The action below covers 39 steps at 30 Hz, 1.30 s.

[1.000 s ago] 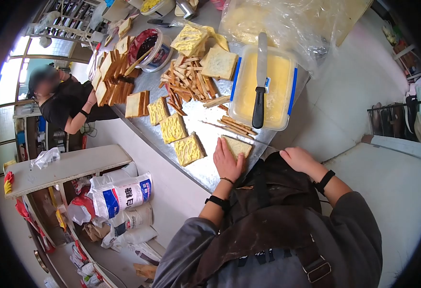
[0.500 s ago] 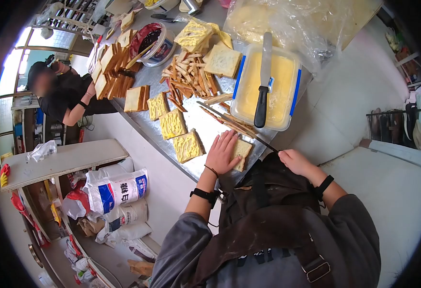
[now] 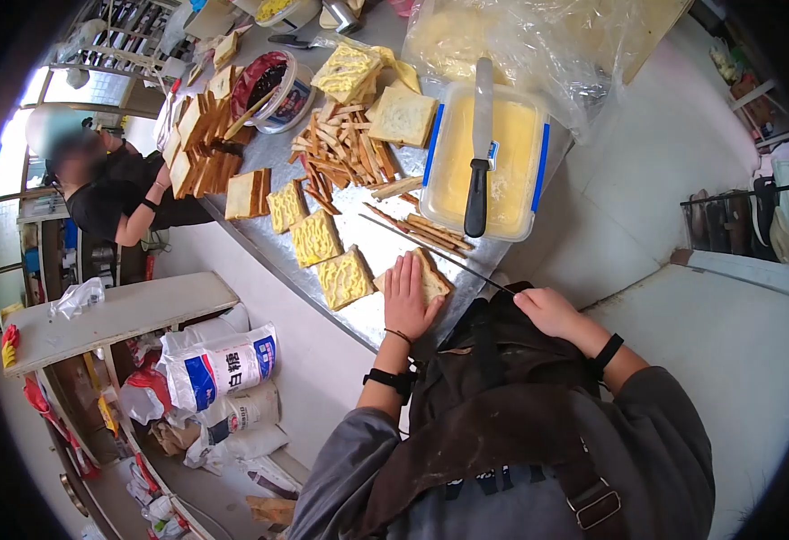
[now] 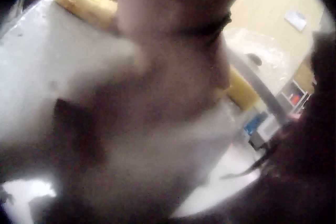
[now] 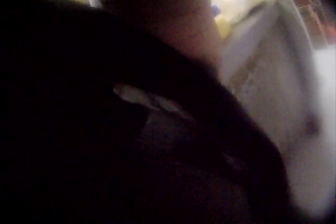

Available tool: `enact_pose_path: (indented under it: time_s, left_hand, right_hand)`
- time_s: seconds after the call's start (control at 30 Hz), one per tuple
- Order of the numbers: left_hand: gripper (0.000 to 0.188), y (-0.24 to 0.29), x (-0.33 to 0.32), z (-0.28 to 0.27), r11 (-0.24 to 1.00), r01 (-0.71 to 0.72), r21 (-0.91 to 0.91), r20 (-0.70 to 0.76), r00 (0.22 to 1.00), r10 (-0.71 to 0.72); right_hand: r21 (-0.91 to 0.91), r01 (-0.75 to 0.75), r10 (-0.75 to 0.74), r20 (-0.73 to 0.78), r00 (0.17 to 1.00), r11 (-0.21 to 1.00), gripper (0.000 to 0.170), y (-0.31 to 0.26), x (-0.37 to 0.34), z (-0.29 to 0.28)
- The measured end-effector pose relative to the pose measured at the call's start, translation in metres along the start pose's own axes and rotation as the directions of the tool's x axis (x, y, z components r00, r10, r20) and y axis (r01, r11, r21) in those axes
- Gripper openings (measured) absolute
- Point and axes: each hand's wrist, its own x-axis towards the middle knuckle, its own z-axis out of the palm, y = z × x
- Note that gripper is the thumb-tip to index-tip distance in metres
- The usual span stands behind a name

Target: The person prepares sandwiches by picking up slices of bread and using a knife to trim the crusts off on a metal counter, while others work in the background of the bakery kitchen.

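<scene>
In the head view the left hand (image 3: pixel 407 301) lies with fingers extended on a bread slice (image 3: pixel 432 281) near the table's front edge. The right hand (image 3: pixel 547 310) grips the handle end of a long thin knife (image 3: pixel 444 256), whose blade points up and left beyond the slice, beside several cut crust strips (image 3: pixel 430 236). Left of the slice, three slices with yellow spread (image 3: pixel 345 279) lie in a row. Both wrist views are dark and blurred; the left one shows part of the hand (image 4: pixel 173 50) with bread edges near it.
A lidless tub of yellow filling (image 3: pixel 516 171) with a spatula (image 3: pixel 482 135) across it stands behind. Further back are a crust pile (image 3: pixel 331 153), a bucket of dark jam (image 3: pixel 286 94), stacked bread (image 3: pixel 201 144) and plastic wrap (image 3: pixel 538 54). Another person (image 3: pixel 111 193) stands at the table's left side.
The knife has moved away from the slice's far edge, after lying beside the crust strips. The left hand has shifted on the slice, which now lies turned at a different angle.
</scene>
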Motion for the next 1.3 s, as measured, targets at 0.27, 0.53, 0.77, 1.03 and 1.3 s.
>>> enact_pose_path:
  time_s: [0.27, 0.53, 0.77, 1.03, 1.3]
  left_hand:
    - [0.084, 0.031, 0.017, 0.017, 0.954, 0.299, 0.013, -0.106, 0.949, -0.296]
    - [0.08, 0.019, 0.015, 0.01, 0.939, 0.334, -0.078, -0.109, 0.934, -0.341]
    - [0.078, 0.018, 0.019, 0.017, 0.937, 0.35, -0.02, -0.129, 0.928, -0.349]
    - [0.075, 0.019, 0.02, 0.017, 0.937, 0.348, -0.009, -0.137, 0.928, -0.346]
    - [0.078, 0.023, 0.028, 0.012, 0.906, 0.422, -0.038, -0.065, 0.903, -0.424]
  right_hand:
    - [-0.105, 0.018, -0.025, -0.068, 0.997, 0.994, 0.042, -0.013, -0.004, 0.005]
    - [-0.154, 0.052, -0.065, -0.078, 0.995, 0.987, 0.04, -0.023, -0.002, 0.01]
    - [-0.177, 0.004, -0.014, -0.056, 0.998, 0.984, 0.038, -0.028, 0.002, 0.013]
    - [-0.235, -0.074, 0.054, -0.09, 0.994, 0.969, 0.04, -0.028, 0.008, 0.022]
    - [-0.14, -0.089, 0.09, 0.001, 0.996, 0.986, 0.04, -0.034, 0.009, 0.018]
